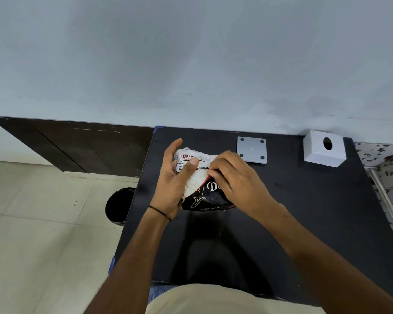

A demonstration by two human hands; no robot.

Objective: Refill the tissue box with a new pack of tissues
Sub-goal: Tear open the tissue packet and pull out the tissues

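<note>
Resting above the middle of the black table [304, 223], the tissue pack [202, 191] is held in both hands, its white printed end turned up and away and its black end with white lettering toward the person. The left hand [173, 184] cups the pack's left side, thumb pressed on the white label and fingers spread loosely behind it. The right hand [236, 180] lies over the pack's right side, fingertips [211, 172] pinched on the wrapper where white meets black. Beyond the right hand a flat grey plate [251, 150] with four dark corner dots lies on the table, apart from the pack. Farther right, at the table's far corner by the wall [191, 64], the white tissue box [324, 148] stands with a round hole in its top, well apart from the pack. A black bin [118, 205] stands on the tiled floor [43, 223] just left of the table.
</note>
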